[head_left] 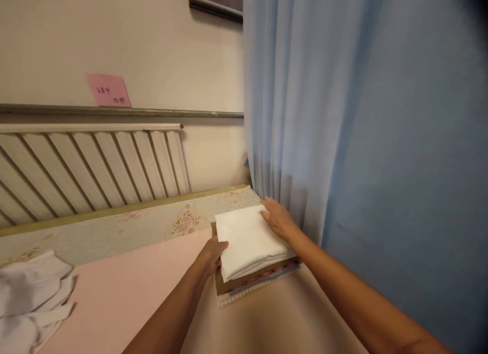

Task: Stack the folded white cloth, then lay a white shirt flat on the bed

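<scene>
Two bare forearms [343, 280], bare wrists [295, 237], bare fingers [270, 205]

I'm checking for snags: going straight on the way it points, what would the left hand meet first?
The folded white cloth, which the left hand touches; sliding over it, probably the right hand next, though depth is unclear.

Before you, the folded cloth [247, 237] is plain white. Beneath it you see a brown layer [220, 285], then an edging [267, 276] with red marks on a dark ground, and lowest a pale, checked-looking border [238, 299]. Your tabletop wears a plain pink covering [125, 288] and a pale grey-green floral cloth [186, 219] with dusty-pink roses and brownish leaves. To your left, the fabric pieces [34, 288] are white. The curtain [400, 166] is unpatterned blue, the radiator [131, 163] cream, the note [109, 90] pink with dark handwriting.
</scene>
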`<control>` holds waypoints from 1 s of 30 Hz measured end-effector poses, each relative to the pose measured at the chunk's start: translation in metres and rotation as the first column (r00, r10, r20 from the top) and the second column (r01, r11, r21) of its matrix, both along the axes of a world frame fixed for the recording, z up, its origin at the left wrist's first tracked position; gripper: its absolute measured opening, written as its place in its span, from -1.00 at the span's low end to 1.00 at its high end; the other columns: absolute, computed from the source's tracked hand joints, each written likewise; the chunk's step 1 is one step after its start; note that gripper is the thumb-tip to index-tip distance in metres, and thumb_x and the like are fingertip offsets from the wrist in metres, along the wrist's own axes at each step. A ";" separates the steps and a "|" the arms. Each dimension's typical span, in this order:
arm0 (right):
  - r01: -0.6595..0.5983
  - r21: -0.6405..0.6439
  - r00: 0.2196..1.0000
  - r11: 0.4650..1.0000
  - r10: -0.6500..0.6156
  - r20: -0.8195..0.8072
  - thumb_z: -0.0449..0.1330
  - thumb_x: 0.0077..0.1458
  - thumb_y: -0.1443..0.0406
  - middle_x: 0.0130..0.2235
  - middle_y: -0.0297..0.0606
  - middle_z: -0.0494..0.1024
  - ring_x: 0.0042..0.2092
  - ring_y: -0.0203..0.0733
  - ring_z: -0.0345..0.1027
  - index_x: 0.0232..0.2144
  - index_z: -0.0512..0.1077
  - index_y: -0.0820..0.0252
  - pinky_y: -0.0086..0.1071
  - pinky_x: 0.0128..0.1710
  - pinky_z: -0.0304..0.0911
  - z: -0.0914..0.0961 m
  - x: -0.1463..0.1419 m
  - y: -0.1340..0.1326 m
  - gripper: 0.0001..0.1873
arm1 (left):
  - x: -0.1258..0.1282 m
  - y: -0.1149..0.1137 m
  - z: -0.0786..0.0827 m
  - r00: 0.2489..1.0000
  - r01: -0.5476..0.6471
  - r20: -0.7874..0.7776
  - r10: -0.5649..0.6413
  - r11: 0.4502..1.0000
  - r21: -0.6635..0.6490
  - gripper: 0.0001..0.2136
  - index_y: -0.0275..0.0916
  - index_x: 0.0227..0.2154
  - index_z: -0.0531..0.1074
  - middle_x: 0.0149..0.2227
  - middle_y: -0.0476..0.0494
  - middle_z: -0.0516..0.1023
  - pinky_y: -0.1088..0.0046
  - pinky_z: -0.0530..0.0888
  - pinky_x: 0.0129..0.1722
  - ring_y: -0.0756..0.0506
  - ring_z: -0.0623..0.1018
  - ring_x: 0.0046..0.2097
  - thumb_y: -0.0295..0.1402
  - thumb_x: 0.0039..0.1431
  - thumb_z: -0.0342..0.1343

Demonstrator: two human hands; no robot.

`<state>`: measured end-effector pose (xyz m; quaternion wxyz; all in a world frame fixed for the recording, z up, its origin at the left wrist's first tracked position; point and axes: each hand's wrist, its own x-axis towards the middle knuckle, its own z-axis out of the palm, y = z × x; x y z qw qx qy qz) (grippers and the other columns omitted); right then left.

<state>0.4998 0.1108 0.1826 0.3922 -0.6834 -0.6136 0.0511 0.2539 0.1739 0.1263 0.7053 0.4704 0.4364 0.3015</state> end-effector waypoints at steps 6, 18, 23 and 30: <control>-0.072 -0.283 0.958 0.956 0.146 0.248 0.00 0.22 0.07 0.32 -0.09 0.07 0.34 0.07 -0.19 0.21 0.21 0.16 0.01 0.27 -0.30 -0.049 -0.059 0.011 -0.43 | 0.002 -0.007 -0.004 0.999 -0.034 -0.011 0.035 0.998 0.048 -0.49 -0.37 -0.05 0.37 -0.67 0.06 0.36 0.48 0.23 -0.64 0.00 0.31 -0.66 -0.55 -0.19 0.20; 0.030 -0.126 0.753 0.992 0.060 0.655 -0.16 0.23 0.07 0.28 -0.13 0.18 0.29 0.04 0.00 0.20 0.22 0.17 -0.03 0.20 -0.01 -0.110 -0.045 0.021 -0.41 | -0.032 -0.043 -0.022 0.964 -0.238 -0.116 0.238 0.971 0.012 -0.50 -0.34 0.03 0.29 -0.53 -0.02 0.47 0.43 0.44 -0.48 -0.04 0.49 -0.54 -0.56 -0.07 0.07; 0.002 -0.064 0.731 0.998 0.043 0.681 -0.18 0.20 0.08 0.25 -0.16 0.24 0.27 0.01 0.06 0.17 0.27 0.13 -0.05 0.17 0.05 -0.117 -0.040 0.019 -0.42 | -0.118 -0.102 -0.054 0.950 -0.270 -0.167 0.263 0.963 -0.022 -0.70 -0.31 -0.15 0.35 -0.53 -0.02 0.47 0.48 0.40 -0.53 0.00 0.47 -0.60 -0.48 -0.02 0.05; -0.091 -0.116 0.729 0.989 0.145 0.669 -0.14 0.17 0.17 0.15 -0.07 0.38 0.19 0.04 0.20 -0.05 0.48 0.13 -0.08 0.11 0.14 -0.114 -0.037 0.019 -0.51 | -0.253 -0.169 -0.102 0.859 -0.474 -0.248 0.448 0.879 -0.051 -0.84 -0.22 -0.33 0.25 -0.62 0.08 0.37 0.59 0.18 -0.65 0.06 0.37 -0.66 -0.54 -0.01 -0.05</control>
